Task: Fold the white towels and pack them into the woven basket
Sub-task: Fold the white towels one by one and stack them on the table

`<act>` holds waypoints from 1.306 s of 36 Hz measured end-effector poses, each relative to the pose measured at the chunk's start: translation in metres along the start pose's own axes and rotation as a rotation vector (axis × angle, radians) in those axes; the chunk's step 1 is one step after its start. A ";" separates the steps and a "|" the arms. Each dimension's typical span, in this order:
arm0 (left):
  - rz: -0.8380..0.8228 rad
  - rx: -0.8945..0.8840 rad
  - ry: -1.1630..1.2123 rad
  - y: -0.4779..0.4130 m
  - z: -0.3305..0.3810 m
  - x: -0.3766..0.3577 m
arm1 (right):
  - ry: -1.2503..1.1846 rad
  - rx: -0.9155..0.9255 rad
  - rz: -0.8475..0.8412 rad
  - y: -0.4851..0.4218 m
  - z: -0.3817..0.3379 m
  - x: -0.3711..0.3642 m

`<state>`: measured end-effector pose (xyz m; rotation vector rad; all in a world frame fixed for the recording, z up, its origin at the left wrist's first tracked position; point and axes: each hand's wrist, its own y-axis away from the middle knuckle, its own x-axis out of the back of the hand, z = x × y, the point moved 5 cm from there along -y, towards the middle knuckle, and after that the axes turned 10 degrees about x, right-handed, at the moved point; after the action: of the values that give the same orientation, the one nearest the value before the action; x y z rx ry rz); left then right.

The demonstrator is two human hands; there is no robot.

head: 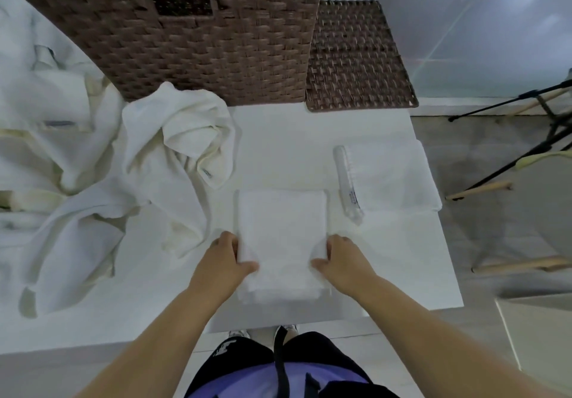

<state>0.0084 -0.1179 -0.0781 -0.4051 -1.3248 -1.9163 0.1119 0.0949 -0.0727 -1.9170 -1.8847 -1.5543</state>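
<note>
A folded white towel (283, 236) lies on the white table (402, 258) right in front of me. My left hand (227, 258) grips its left edge, thumb on top and fingers tucked under. My right hand (340, 258) grips the right edge the same way. Another folded white towel (393, 178) sits to the right, near the table's edge. A heap of crumpled unfolded white towels (173, 156) spreads over the left side. The brown woven basket (192, 35) stands at the far side of the table, its inside hidden from here.
A flat brown woven lid (356, 57) lies to the right of the basket. Off the table's right edge stand black tripod legs (526, 147) and wooden chair legs (520, 264) on a grey floor.
</note>
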 end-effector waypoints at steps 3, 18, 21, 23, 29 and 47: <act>0.091 -0.102 -0.032 0.003 0.004 0.003 | 0.163 0.059 0.102 0.003 -0.009 0.001; -0.020 -0.280 -0.384 -0.014 0.022 0.020 | 0.615 0.405 -0.127 -0.027 -0.046 -0.003; 0.035 -0.253 -0.438 -0.015 0.031 0.029 | 0.650 0.380 -0.119 -0.040 -0.049 0.008; 0.076 -0.236 -0.456 -0.015 0.037 0.035 | 0.657 0.367 -0.108 -0.048 -0.052 0.018; 0.093 -0.167 -0.442 -0.014 0.042 0.047 | 0.660 0.364 -0.099 -0.067 -0.053 0.046; 0.047 0.091 -0.182 -0.030 0.067 -0.015 | 0.629 0.451 0.005 -0.109 -0.051 0.106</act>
<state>-0.0142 -0.0466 -0.0803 -0.5707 -1.4994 -1.8069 -0.0270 0.1694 -0.0434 -1.0818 -1.7314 -1.3513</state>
